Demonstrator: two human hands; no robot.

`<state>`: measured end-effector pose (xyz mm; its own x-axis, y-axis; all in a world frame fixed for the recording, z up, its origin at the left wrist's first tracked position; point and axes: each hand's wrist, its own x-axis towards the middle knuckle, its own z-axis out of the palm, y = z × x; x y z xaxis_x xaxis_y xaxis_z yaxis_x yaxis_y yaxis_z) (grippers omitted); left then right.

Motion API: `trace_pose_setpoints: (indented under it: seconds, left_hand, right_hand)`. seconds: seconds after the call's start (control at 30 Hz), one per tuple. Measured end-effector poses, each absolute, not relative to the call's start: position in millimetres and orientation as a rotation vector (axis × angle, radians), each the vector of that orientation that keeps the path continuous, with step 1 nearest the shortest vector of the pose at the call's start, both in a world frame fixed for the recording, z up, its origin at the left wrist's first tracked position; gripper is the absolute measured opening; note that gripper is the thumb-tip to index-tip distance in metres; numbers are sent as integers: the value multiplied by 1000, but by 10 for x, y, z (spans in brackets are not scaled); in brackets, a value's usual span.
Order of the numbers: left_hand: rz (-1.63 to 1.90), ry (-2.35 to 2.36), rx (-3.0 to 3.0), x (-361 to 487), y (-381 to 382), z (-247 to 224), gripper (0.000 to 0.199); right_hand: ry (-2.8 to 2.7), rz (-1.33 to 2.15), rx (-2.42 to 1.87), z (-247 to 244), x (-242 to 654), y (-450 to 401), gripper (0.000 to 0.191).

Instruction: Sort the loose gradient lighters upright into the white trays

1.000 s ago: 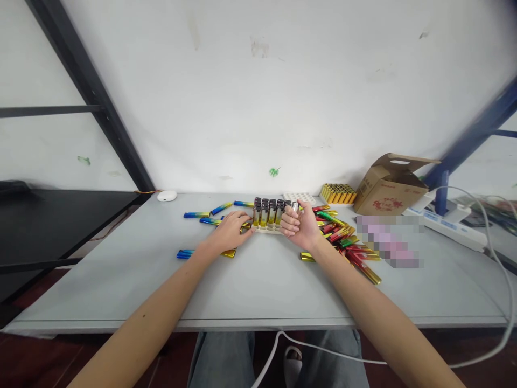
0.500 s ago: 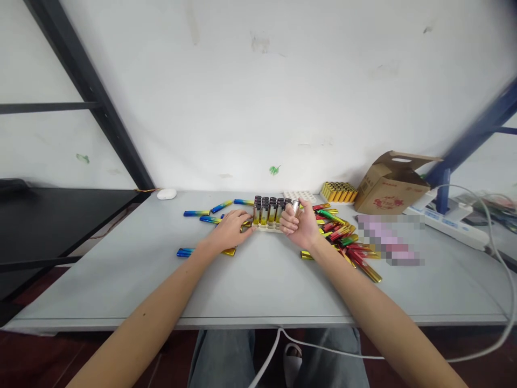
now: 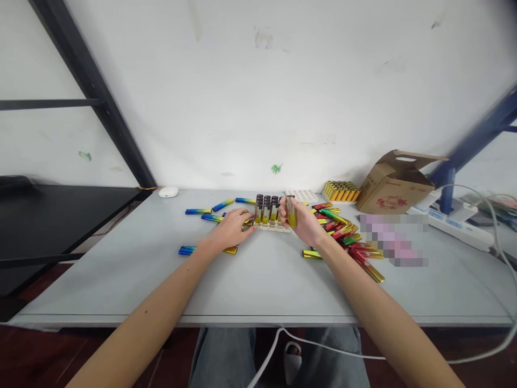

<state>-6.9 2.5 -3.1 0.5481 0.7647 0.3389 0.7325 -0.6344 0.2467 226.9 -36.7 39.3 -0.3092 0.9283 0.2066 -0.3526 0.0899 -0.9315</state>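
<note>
Upright lighters with dark tops and yellow lower ends stand in rows in a white holed tray. My right hand is closed around one lighter, held upright at the tray's right end, its yellow end pointing down. At the tray's left end rests my left hand, thumb and fingers apart, fingertips at the tray's edge. Beneath its fingers a gold-and-dark lighter partly shows. Blue-and-yellow lighters lie scattered on the left, and a pile of red, green and gold lighters lies to the right.
Behind stand another white holed tray and a tray full of yellow lighters. A cardboard box, a power strip and a white cable are at the right. A white earbud case sits back left.
My right hand has turned the lighter, so more of its yellow body now shows facing me, at the tray's right end. My left hand stays in place.
</note>
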Motion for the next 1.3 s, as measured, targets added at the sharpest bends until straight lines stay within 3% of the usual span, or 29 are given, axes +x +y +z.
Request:
trace_pose_setpoints:
  seconds: [0.2, 0.4, 0.97, 1.2, 1.3]
  left_hand:
    - [665, 1299, 2709, -62, 16, -21, 32]
    - [654, 1292, 2727, -63, 12, -16, 33]
    - [666, 1276, 2719, -63, 13, -8, 33]
    - [676, 1284, 2709, -56, -1, 5, 32]
    - [692, 1278, 2704, -61, 7, -5, 32]
  right_hand:
    - [-1732, 590, -940, 425, 2314, -400, 32]
    - [-1858, 171, -999, 346, 2308, -385, 21]
    - [-1940, -190, -1071, 156, 2306, -289, 16]
    - [-2066, -323, -1170, 126, 2326, -280, 38]
    - [-2159, -319, -1214, 129, 2386, -274, 62]
